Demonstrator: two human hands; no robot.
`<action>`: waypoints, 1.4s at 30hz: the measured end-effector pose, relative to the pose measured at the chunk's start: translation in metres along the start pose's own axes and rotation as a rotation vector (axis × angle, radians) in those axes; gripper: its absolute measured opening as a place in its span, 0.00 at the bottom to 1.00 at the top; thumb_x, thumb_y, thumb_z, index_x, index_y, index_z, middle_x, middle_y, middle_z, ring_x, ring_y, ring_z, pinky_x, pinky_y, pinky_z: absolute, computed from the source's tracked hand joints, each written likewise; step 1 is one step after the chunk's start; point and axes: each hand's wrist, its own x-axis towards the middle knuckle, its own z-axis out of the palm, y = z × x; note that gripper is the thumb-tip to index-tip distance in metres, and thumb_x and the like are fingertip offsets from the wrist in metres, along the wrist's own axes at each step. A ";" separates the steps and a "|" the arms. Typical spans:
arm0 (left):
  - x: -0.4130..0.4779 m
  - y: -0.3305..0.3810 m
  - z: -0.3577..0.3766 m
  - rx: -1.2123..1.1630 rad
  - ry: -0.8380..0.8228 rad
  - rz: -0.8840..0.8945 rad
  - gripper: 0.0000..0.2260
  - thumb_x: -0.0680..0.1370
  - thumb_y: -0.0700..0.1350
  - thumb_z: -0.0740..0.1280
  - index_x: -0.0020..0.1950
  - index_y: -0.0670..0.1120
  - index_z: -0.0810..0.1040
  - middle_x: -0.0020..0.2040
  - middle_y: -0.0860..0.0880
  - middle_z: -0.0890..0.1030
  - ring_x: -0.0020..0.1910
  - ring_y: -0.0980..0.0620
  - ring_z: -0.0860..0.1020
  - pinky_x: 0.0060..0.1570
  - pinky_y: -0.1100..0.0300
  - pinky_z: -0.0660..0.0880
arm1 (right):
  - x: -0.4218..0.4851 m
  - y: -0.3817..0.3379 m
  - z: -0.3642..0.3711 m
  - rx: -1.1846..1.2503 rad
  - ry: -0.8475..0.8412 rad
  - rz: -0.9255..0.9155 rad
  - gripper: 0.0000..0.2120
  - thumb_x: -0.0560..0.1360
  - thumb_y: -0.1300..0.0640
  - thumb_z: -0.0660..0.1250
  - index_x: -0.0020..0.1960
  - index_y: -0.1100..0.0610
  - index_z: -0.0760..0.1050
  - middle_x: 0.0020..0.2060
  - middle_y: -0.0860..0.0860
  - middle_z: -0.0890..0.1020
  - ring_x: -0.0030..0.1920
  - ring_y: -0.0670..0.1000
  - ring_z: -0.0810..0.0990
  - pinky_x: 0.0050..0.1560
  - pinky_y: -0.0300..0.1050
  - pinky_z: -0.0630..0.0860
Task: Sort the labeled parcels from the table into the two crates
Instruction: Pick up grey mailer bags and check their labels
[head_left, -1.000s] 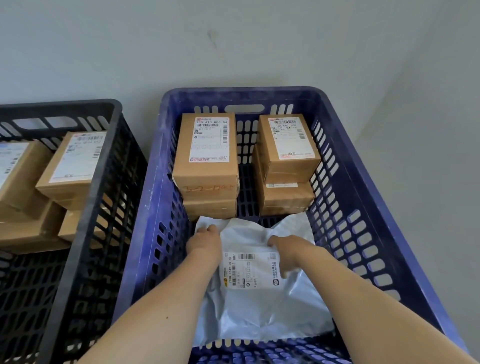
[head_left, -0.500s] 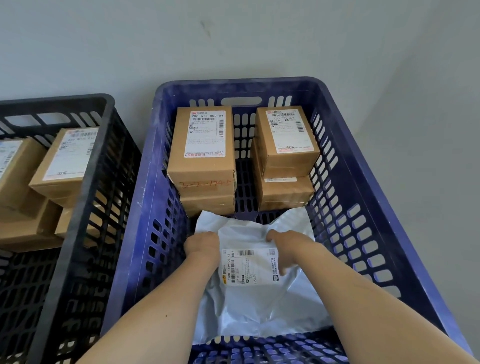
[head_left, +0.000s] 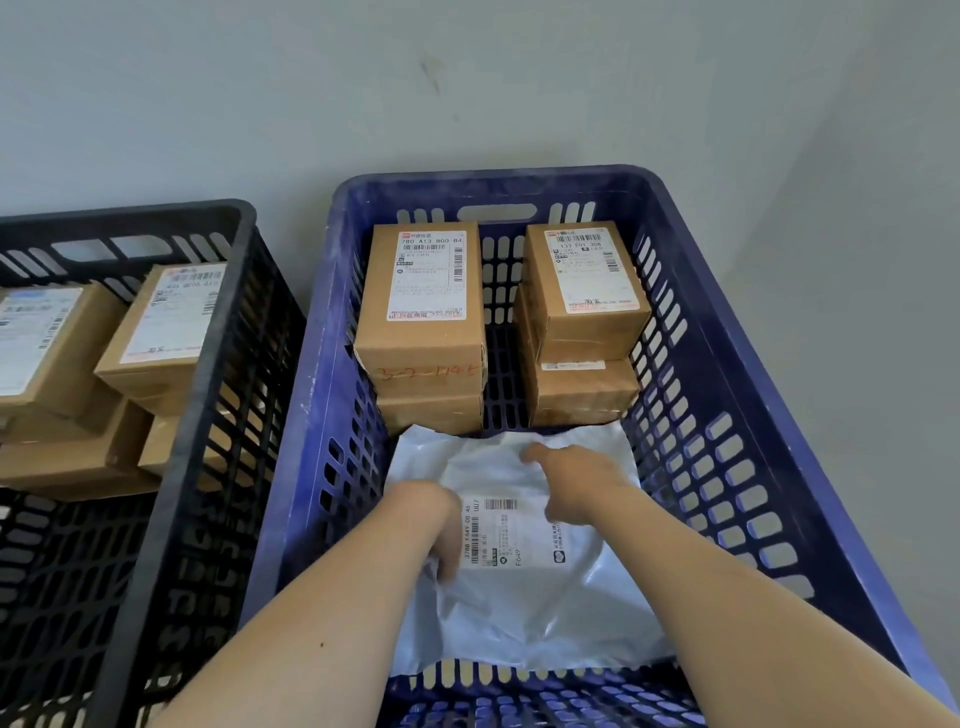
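- Grey wall (head_left: 467, 78) closes off the far side and turns a corner at the right; two slotted crates stand side by side against it.
- Head view: the blue crate (head_left: 493, 183) is on the right, the black crate (head_left: 130, 215) on the left, with their long walls nearly touching.
- At the far end of the blue crate sit two stacks of labelled boxes, the left stack (head_left: 423, 358) and the right stack (head_left: 582, 338), with a narrow gap between them.
- A white bag (head_left: 530, 608) lies flat on the near floor of the blue crate, its far edge against the foot of both stacks and its label (head_left: 511, 535) facing up.
- The left hand (head_left: 436, 525) is on the bag just left of the label, fingers curled down and bunching the plastic in a grasp.
- The right hand (head_left: 576, 478) rests on the bag's far part, thumb stretched to the left and fingers bent toward the label's right edge; I cannot tell whether it grasps the bag.
- The black crate holds more labelled boxes (head_left: 78, 374), piled at its far end.
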 end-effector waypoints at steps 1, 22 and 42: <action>0.001 0.001 0.003 0.026 -0.095 -0.009 0.23 0.73 0.51 0.72 0.65 0.43 0.74 0.56 0.47 0.79 0.51 0.48 0.79 0.50 0.56 0.76 | 0.002 -0.001 0.001 0.050 0.000 0.008 0.40 0.73 0.63 0.66 0.77 0.45 0.50 0.38 0.50 0.72 0.42 0.53 0.75 0.30 0.41 0.67; -0.024 0.004 0.003 0.005 0.028 -0.013 0.18 0.82 0.44 0.60 0.70 0.39 0.69 0.70 0.44 0.71 0.68 0.45 0.71 0.63 0.54 0.68 | -0.003 -0.015 -0.003 -0.032 -0.132 -0.034 0.46 0.73 0.56 0.72 0.78 0.54 0.44 0.61 0.55 0.75 0.58 0.56 0.77 0.48 0.47 0.75; -0.172 -0.066 -0.012 -0.283 1.307 -0.006 0.11 0.78 0.46 0.63 0.60 0.52 0.76 0.52 0.53 0.77 0.50 0.53 0.76 0.49 0.57 0.74 | -0.079 -0.091 -0.113 0.342 0.613 -0.331 0.10 0.76 0.57 0.62 0.53 0.50 0.80 0.47 0.47 0.83 0.49 0.50 0.79 0.50 0.48 0.78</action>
